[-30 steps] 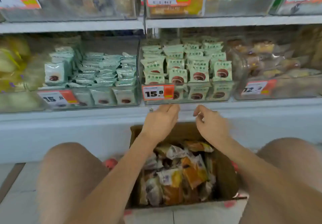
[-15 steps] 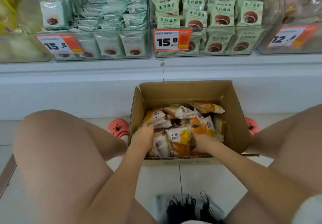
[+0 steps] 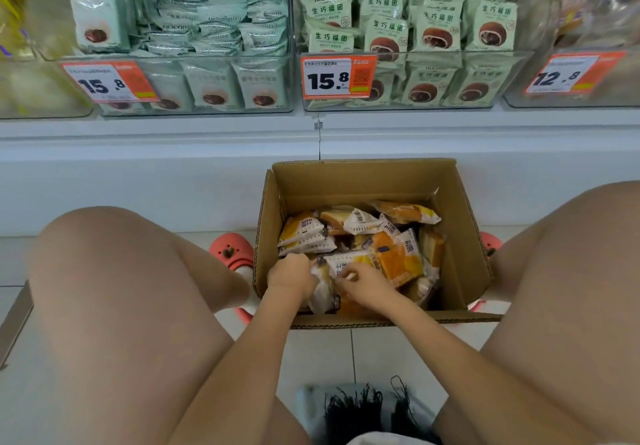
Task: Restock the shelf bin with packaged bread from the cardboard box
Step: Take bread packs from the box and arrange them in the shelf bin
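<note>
1. Since half a second ago, both of our hands have closed in toward one white-and-yellow bread packet at the near side of the cardboard box.
2. Left hand: fingers curled onto the packet's left end.
3. Right hand: fingertips pinching its wrapper.
4. Box: on the floor between our knees, below the shelf bins, and holding more orange and white bread packets.
</note>
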A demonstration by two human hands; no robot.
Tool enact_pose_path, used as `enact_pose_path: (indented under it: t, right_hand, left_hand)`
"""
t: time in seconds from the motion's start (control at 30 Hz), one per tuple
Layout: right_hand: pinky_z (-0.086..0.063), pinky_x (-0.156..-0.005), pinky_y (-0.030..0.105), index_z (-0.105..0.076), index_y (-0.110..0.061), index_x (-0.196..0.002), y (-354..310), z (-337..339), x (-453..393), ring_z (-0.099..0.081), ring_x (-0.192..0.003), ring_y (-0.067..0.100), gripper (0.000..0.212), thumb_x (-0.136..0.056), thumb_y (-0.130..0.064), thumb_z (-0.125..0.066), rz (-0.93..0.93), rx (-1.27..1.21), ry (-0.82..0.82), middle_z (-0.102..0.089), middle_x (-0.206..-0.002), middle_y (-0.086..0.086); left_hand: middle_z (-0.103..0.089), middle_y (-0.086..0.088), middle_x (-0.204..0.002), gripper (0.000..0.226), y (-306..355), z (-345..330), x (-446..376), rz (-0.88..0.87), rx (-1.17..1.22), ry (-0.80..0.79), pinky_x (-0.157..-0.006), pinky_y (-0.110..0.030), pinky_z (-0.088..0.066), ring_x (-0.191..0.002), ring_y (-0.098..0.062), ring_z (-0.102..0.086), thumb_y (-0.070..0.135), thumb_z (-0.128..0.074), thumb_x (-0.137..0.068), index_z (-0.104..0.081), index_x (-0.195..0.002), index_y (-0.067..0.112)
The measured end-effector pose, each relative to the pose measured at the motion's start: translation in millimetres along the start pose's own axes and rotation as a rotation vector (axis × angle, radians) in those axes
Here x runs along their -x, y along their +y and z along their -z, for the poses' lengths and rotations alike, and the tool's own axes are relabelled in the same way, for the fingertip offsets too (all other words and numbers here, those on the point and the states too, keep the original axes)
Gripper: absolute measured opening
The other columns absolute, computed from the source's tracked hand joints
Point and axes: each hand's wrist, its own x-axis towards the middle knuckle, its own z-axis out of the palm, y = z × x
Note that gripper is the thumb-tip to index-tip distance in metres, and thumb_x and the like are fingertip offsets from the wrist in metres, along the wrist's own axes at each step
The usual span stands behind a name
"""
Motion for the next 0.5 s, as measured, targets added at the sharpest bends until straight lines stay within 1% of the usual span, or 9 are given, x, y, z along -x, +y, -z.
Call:
enact_pose_path:
  t: [0.03,0.07,0.13,0.17,0.23,0.27,0.37,0.43,0.5]
  right_hand:
    - [-0.053,-0.07,0.029,-0.059,-0.02,-0.111,-5,2,-1,-0.061,-0.082,0.015,0.024,-0.096,-0.036,-0.05,-0.047,-0.182,0.004,-0.064,-0.101,0.004]
    - [-0.054,-0.074,0.031,-0.055,-0.024,-0.115,-10,4,-1,-0.061,-0.092,0.016,0.026,-0.095,-0.041,-0.049,-0.114,-0.393,-0.021,-0.062,-0.111,0.003]
    - [-0.052,-0.088,0.042,-0.047,-0.029,-0.128,-18,11,-1,-0.055,-0.111,0.023,0.045,-0.091,-0.056,-0.047,-0.226,-0.772,-0.119,-0.052,-0.128,0.001]
    - [-0.049,-0.091,0.044,-0.044,-0.029,-0.133,-18,14,-2,-0.053,-0.114,0.025,0.054,-0.089,-0.06,-0.048,-0.262,-0.885,-0.17,-0.05,-0.131,0.002]
    - [-0.043,-0.092,0.041,-0.041,-0.023,-0.138,-18,19,-2,-0.052,-0.112,0.026,0.061,-0.088,-0.055,-0.054,-0.315,-0.94,-0.188,-0.052,-0.131,0.008]
    - [-0.043,-0.092,0.04,-0.044,-0.018,-0.135,-14,18,-3,-0.053,-0.109,0.026,0.058,-0.088,-0.047,-0.059,-0.352,-0.935,-0.152,-0.055,-0.124,0.01]
    - [-0.049,-0.078,0.04,-0.058,-0.004,-0.114,-3,15,-7,-0.056,-0.081,0.025,0.027,-0.092,-0.02,-0.056,-0.432,-0.871,-0.086,-0.059,-0.091,0.012]
    - [-0.053,-0.067,0.037,-0.06,-0.004,-0.11,3,16,-9,-0.058,-0.076,0.025,0.019,-0.094,-0.011,-0.051,-0.464,-0.862,-0.058,-0.061,-0.092,0.013]
    - [-0.055,-0.079,0.043,-0.061,-0.008,-0.103,7,23,-7,-0.063,-0.095,0.03,0.014,-0.095,-0.006,-0.05,-0.46,-0.957,-0.035,-0.063,-0.106,0.015]
  left_hand:
    - [-0.062,-0.012,-0.104,0.021,4,4,3,-0.037,0.024,0.012,-0.07,-0.034,-0.047,-0.095,-0.029,-0.061,0.021,-0.049,-0.093,-0.059,-0.102,0.005]
    - [-0.063,-0.012,-0.1,0.02,9,6,6,-0.091,0.047,0.027,-0.068,-0.034,-0.046,-0.091,-0.029,-0.062,0.023,-0.048,-0.093,-0.059,-0.096,0.006]
    - [-0.064,-0.01,-0.085,0.02,21,9,15,-0.248,0.075,0.028,-0.061,-0.032,-0.045,-0.079,-0.028,-0.062,0.025,-0.05,-0.092,-0.055,-0.079,0.011]
    - [-0.061,-0.007,-0.077,0.02,27,8,22,-0.332,0.101,0.022,-0.057,-0.03,-0.043,-0.073,-0.026,-0.06,0.024,-0.051,-0.091,-0.053,-0.074,0.014]
    - [-0.058,0.0,-0.076,0.009,38,2,33,-0.46,0.186,0.028,-0.051,-0.023,-0.036,-0.068,-0.018,-0.055,0.019,-0.054,-0.089,-0.055,-0.08,0.017]
    - [-0.059,0.0,-0.079,0.004,40,-2,36,-0.499,0.206,0.044,-0.05,-0.02,-0.033,-0.07,-0.015,-0.054,0.017,-0.054,-0.089,-0.057,-0.085,0.016]
    - [-0.061,0.001,-0.082,0.01,38,-8,34,-0.565,0.228,0.037,-0.052,-0.022,-0.034,-0.073,-0.016,-0.056,0.023,-0.055,-0.091,-0.058,-0.083,0.017]
    - [-0.065,0.001,-0.082,0.021,34,-5,30,-0.505,0.37,0.024,-0.058,-0.028,-0.044,-0.072,-0.016,-0.059,0.034,-0.051,-0.094,-0.063,-0.086,0.019]
    - [-0.066,-0.002,-0.079,0.028,26,-1,24,-0.332,0.498,0.108,-0.061,-0.034,-0.048,-0.069,-0.017,-0.06,0.04,-0.048,-0.095,-0.062,-0.085,0.018]
